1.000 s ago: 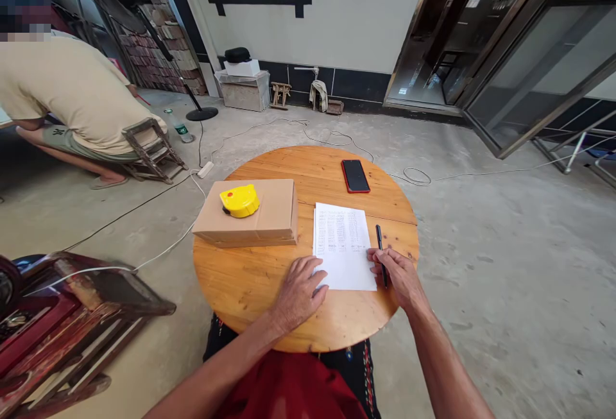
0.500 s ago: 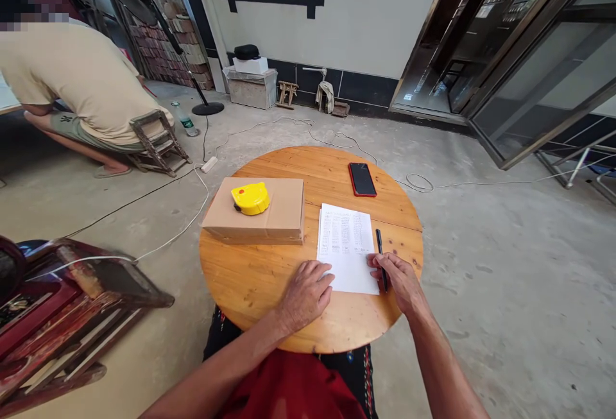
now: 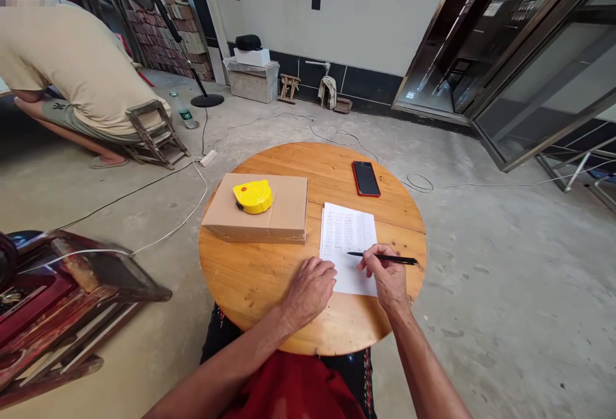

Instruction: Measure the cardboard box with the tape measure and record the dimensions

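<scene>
My right hand [image 3: 387, 276] is closed on a black pen [image 3: 397, 258], held nearly level over the paper with its tip pointing left. Beneath it lies a white sheet of paper [image 3: 347, 271], its upper part covered in handwritten columns. My left hand [image 3: 310, 286] rests flat on the wooden table at the paper's lower left edge, fingers stretched out and holding nothing. Left of the paper sits a closed cardboard box [image 3: 289, 207] with a yellow tape measure [image 3: 255, 197] on top. A red-edged phone [image 3: 366, 179] lies beyond the paper.
The round wooden table [image 3: 250, 278] stands before me. A person [image 3: 81, 72] sits on a small stool [image 3: 156, 133] at the left. A worn red wooden chair [image 3: 62, 316] is at the lower left. Cables [image 3: 178, 230] run across the floor.
My right hand has lifted the pen from beside the paper and turned it from upright along the edge to nearly level over the sheet. My left hand has stayed about where it was.
</scene>
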A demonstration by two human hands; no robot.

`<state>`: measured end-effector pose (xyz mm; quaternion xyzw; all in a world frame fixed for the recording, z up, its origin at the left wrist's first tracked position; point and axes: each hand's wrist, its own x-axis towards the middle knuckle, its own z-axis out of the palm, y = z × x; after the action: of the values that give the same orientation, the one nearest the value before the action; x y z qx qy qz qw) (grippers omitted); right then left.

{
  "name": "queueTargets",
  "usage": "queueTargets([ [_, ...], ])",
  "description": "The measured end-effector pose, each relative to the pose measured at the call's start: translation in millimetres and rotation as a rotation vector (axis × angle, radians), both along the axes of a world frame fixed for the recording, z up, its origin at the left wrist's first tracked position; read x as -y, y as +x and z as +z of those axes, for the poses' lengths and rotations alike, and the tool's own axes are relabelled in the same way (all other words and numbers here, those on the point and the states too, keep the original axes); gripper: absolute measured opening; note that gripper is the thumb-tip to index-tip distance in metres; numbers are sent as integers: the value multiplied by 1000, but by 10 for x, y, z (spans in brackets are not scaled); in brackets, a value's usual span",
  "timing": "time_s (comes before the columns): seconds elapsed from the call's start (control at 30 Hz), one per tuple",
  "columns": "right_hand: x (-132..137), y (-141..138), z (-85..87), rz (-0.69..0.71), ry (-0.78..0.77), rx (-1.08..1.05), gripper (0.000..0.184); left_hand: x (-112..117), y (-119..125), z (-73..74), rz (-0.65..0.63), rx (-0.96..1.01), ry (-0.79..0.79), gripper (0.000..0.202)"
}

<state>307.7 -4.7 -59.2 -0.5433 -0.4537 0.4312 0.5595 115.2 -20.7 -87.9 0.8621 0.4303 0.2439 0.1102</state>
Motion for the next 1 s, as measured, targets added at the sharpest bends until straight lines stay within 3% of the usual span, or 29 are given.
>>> queueTargets([
  [0.2, -76, -129, -110, 132, 5, 131, 20, 24, 11, -32, -4, -67, 21, 21],
  [0.43, -116, -219, -241, 93, -27, 255, 18, 36, 23, -16, 0, -102, 18, 24],
  [1.0, -66, -235, -246, 120, 16, 441, 19, 23, 17, 16, -2, -69, -72, 34],
])
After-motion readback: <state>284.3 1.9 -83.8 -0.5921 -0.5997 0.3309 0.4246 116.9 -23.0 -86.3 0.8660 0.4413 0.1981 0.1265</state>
